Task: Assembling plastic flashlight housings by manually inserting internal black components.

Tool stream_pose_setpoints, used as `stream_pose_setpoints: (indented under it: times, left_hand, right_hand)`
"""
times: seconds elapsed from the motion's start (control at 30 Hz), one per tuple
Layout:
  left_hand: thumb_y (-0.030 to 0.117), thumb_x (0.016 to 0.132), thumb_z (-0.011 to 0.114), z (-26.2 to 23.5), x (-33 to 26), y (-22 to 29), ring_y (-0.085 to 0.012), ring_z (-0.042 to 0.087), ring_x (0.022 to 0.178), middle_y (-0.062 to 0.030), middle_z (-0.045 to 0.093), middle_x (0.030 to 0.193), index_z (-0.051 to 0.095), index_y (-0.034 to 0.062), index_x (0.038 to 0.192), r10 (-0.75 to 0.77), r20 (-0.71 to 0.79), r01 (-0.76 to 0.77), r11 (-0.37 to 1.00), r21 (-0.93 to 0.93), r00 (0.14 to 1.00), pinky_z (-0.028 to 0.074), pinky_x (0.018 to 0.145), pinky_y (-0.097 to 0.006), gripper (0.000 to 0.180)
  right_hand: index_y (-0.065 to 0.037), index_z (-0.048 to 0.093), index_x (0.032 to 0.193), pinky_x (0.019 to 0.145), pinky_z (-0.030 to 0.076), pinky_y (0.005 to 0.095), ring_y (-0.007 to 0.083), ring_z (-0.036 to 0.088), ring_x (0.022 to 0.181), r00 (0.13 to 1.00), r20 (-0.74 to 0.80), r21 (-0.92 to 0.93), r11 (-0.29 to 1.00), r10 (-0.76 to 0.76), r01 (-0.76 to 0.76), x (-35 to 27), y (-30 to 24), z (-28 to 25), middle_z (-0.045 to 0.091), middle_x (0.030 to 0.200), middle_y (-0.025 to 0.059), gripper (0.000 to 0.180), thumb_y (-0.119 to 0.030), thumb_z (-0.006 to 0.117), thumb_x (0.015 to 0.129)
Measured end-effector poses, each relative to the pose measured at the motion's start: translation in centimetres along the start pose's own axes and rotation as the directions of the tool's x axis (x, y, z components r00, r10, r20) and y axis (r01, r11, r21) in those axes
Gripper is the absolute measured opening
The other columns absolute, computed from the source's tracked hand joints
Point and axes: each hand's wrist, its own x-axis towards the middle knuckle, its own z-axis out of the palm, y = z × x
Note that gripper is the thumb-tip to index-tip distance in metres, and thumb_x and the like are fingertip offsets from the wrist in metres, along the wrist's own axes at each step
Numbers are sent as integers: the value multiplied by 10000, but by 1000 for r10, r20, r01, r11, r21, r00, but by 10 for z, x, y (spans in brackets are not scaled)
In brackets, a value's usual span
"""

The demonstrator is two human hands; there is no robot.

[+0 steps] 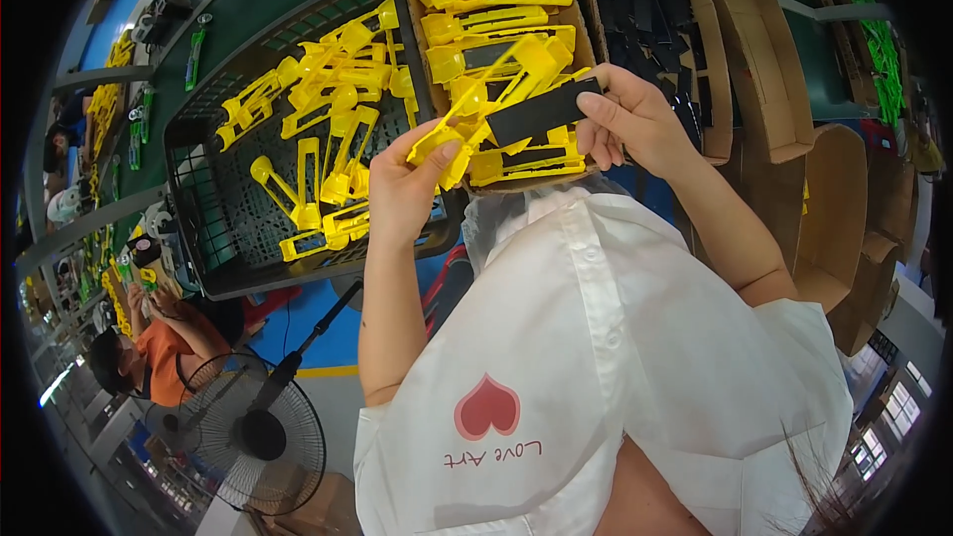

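My left hand [409, 179] is closed round one end of a yellow plastic frame [516, 79], which slants up and to the right. Between the thumb and fingers of my right hand [627, 121] is a flat black rectangular plate [536, 116]. The plate's left end overlaps or meets the yellow frame; whether it sits in it I cannot tell. Both hands are over the near part of a cardboard box [588, 35] with yellow frames, several of which carry black plates. A black plastic crate [213, 283] on the left contains more yellow frames without plates.
A second cardboard box [723, 69] on the right contains loose black plates [645, 5]. Beside it stands a narrow cardboard tray [759, 50], with larger cartons [839, 199] nearer me. At lower left are a standing fan [263, 434] and a person in orange [174, 362].
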Motion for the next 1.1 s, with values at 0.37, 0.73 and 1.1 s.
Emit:
stream_pose_setpoints:
  times: [0.37, 0.73, 1.1]
  left_hand:
    - [96, 822, 543, -8, 5, -14, -156, 578, 584, -94, 593, 766, 540, -52, 973, -141, 228, 147, 989, -10, 964, 458, 514, -240, 212]
    - [76, 814, 548, 1, 10, -18, -168, 582, 584, -120, 593, 762, 532, -65, 970, -130, 215, 163, 976, -146, 968, 470, 500, -250, 211]
    - [76, 793, 578, 7, 17, -21, -161, 587, 637, -115, 600, 776, 569, -36, 958, -87, 228, 96, 995, -27, 970, 496, 560, -264, 200]
  right_hand:
    - [-45, 467, 683, 389, 364, 155, 49, 487, 403, 976, 79, -391, 907, 201, -155, 5, -15, 4, 543, 511, 26, 217, -186, 520, 841]
    - [-2, 494, 784, 439, 410, 199, 66, 489, 452, 963, -138, -488, 830, 232, -270, 13, -9, 22, 530, 567, 38, 189, -180, 533, 831]
    - [-6, 553, 939, 657, 474, 306, 218, 604, 700, 949, -161, -690, 656, 272, -305, 26, 17, -8, 602, 860, 139, 485, -430, 626, 716]
